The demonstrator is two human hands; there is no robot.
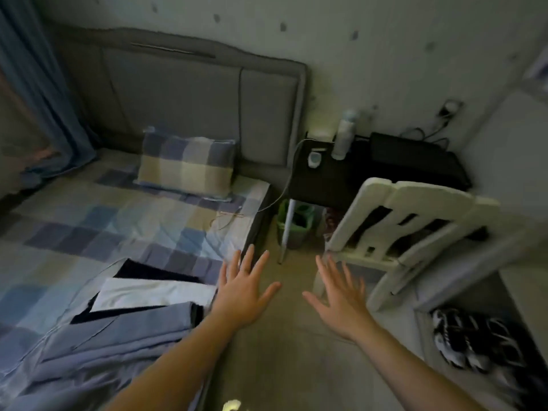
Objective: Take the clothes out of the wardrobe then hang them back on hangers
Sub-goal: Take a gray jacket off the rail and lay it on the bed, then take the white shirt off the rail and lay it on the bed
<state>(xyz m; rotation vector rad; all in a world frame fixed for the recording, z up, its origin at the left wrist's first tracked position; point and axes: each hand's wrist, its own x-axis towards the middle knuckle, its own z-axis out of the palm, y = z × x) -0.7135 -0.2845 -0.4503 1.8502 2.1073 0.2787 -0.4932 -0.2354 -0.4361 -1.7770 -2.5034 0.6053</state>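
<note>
while spread flat, left hand (243, 295) and right hand (341, 301) hold nothing.

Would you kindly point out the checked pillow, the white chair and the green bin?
checked pillow (186, 167), head view, middle of its front face.
white chair (394, 209), head view, slatted backrest.
green bin (293, 229), head view, front wall under the rim.

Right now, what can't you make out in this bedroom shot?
Head view only:
- Wardrobe and hangers: not in the frame.
- Folded clothes on the bed: layered and dim, so count and type are unclear.
- Items under the black side table: shadowed, partly blocked by the white chair.
- Shoes: blurred, cut off by the right edge.
- Left hand and right hand: open, empty.
</note>
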